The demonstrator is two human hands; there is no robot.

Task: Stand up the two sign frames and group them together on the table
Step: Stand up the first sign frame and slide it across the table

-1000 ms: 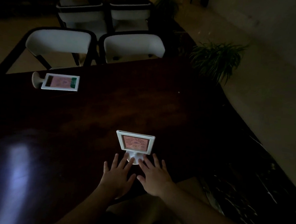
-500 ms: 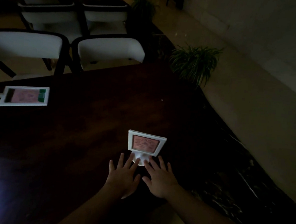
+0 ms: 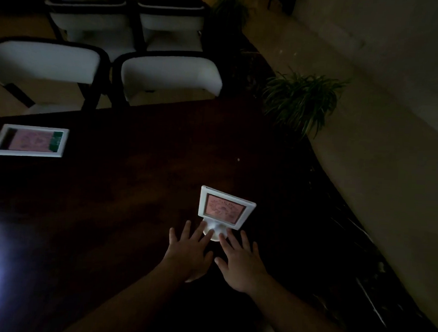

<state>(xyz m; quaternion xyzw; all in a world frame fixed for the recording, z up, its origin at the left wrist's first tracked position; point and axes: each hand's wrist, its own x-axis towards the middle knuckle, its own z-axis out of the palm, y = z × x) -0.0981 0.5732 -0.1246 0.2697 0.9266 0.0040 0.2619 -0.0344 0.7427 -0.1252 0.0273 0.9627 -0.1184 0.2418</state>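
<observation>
Dim room, seen from above and behind two bare hands on a dark wooden table point(image 3: 134, 199). Left hand point(image 3: 189, 251) and right hand point(image 3: 240, 263) side by side, palms down, fingers spread flat and closed around nothing. Fingertips of both hands touching the round white base point(image 3: 215, 231) of the standing sign frame point(image 3: 224, 208), left fingertips on the near left of the base, right fingertips on its near right. Upright white frame directly beyond the fingertips, pink printed card facing the hands, tilted back slightly. Second sign frame point(image 3: 29, 141) well apart, far to the left of the left hand and farther away, lying flat on the tabletop with its pink card facing up and its base poking off the left edge of the view. Beyond the hands, past the table's far edge, two white chairs point(image 3: 167, 73) with dark frames, more chairs behind them. Off to the right of the right hand and beyond it, a leafy potted plant point(image 3: 301, 99) on a pale floor. Pale glare on the tabletop, left of the left forearm.
</observation>
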